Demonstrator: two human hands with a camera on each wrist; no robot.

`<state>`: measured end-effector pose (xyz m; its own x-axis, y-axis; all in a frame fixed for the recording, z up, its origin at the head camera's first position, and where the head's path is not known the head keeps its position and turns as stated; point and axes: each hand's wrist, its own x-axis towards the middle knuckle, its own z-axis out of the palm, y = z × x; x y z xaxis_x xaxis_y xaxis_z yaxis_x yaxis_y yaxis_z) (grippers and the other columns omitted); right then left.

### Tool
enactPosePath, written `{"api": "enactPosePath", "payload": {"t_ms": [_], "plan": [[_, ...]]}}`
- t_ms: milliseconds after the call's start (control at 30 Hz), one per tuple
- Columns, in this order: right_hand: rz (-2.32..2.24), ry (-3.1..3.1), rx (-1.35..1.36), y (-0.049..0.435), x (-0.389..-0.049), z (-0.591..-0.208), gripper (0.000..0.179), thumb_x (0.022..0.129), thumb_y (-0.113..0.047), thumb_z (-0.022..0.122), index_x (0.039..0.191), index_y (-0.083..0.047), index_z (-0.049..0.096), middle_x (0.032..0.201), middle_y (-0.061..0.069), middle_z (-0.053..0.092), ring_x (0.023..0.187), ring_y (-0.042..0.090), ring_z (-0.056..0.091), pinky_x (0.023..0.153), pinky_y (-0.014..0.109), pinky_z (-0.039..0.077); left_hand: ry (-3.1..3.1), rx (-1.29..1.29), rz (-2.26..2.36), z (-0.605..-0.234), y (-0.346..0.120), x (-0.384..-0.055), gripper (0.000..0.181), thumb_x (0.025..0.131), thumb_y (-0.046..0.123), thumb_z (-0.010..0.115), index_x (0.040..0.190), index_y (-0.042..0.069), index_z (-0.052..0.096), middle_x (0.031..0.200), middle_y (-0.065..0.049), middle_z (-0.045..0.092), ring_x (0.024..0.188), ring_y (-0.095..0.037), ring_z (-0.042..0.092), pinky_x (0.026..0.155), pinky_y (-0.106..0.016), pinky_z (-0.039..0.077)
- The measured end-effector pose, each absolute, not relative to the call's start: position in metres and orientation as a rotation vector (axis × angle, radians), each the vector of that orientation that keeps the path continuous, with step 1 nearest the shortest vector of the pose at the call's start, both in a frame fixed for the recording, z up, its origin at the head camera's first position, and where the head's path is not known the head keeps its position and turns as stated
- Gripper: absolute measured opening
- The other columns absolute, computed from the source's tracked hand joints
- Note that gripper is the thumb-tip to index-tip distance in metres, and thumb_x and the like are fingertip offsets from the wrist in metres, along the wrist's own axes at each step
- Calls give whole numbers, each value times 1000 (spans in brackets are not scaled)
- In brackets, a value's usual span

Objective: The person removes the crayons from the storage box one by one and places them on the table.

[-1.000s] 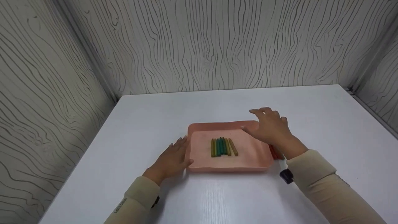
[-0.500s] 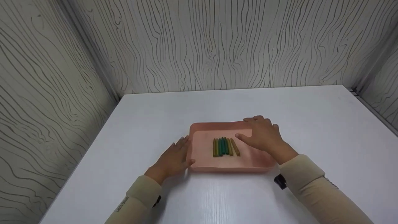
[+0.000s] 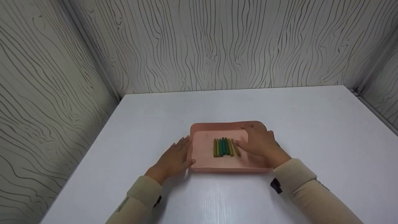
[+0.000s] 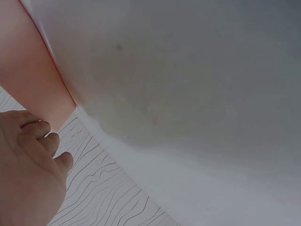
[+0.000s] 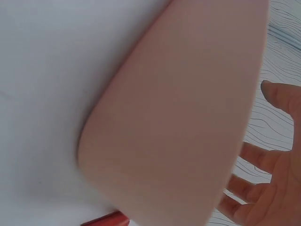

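A pink tray (image 3: 202,162) lies on the white table, with a row of green and yellowish crayons (image 3: 224,147) side by side near its middle. My left hand (image 3: 171,160) rests against the tray's left wall, its fingers fairly straight along the side and the thumb over the near corner. Over the right part of the tray hangs my right hand (image 3: 259,141), fingers spread and thumb tip close to the rightmost crayon. Whether that thumb touches the crayon I cannot tell. The right wrist view shows nothing between the loosely bent fingers (image 5: 256,157).
A red stick-like object (image 5: 110,220) lies on the table beside the tray's right end, hidden from the head view by my right arm. Wood-grain patterned panels (image 3: 205,46) stand behind the table (image 3: 149,118) and along its left side.
My right hand has moved left and down, from above the tray's right edge to over its inside, near the crayons. The left hand has stayed at the tray's left side.
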<state>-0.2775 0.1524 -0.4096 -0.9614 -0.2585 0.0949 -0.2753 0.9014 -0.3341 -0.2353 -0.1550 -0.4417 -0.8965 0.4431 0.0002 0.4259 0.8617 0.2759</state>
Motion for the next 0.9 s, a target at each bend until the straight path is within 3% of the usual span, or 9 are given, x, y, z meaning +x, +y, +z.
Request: {"api": "enactPosePath", "payload": {"t_ms": [367, 900], "plan": [[443, -3078, 435, 147, -281, -418, 63, 87, -44, 62, 136, -7, 49, 134, 21, 48, 120, 41, 45, 90, 67, 32, 2950, 721, 435, -441, -155, -236, 72, 99, 43, 43, 151, 0, 19, 157, -11, 15, 143, -28, 12, 113, -48, 17], [455, -3092, 426, 139, -274, -428, 59, 89, -45, 60, 135, -10, 52, 133, 13, 50, 123, 36, 41, 101, 63, 25, 2957, 725, 437, -443, -155, -236, 73, 99, 46, 41, 150, -1, 19, 157, -11, 15, 143, -28, 13, 112, -47, 17]]}}
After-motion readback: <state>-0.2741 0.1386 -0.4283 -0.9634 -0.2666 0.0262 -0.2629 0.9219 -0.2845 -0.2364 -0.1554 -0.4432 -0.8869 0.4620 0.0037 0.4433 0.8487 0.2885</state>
